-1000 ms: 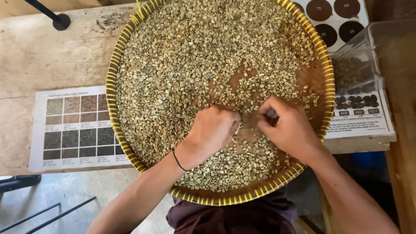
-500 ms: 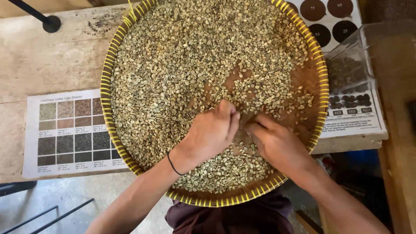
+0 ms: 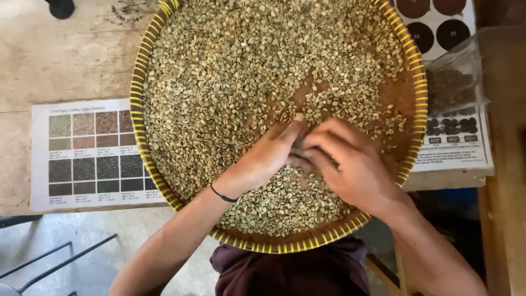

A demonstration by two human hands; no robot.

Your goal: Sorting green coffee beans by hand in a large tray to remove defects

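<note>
A round woven tray with a yellow-bound rim (image 3: 138, 109) lies on a wooden table, covered with pale green coffee beans (image 3: 230, 71). A few bare brown patches show right of its middle. My left hand (image 3: 263, 156) rests on the beans near the tray's front, fingers stretched out and close together, a thin black band on the wrist. My right hand (image 3: 350, 164) lies beside it, fingers bent, its fingertips meeting the left hand's at a small dark spot. Whether anything is pinched there is hidden.
A printed chart of bean-colour squares (image 3: 87, 153) lies left of the tray. At the right are a sheet with dark brown circles (image 3: 438, 27) and a clear plastic box of dark beans (image 3: 455, 82). A black stand base (image 3: 60, 6) sits at the far left corner.
My right hand has slid left and forward, its fingers now against the left hand's. My left hand has stretched its fingers out. The view has shifted slightly.
</note>
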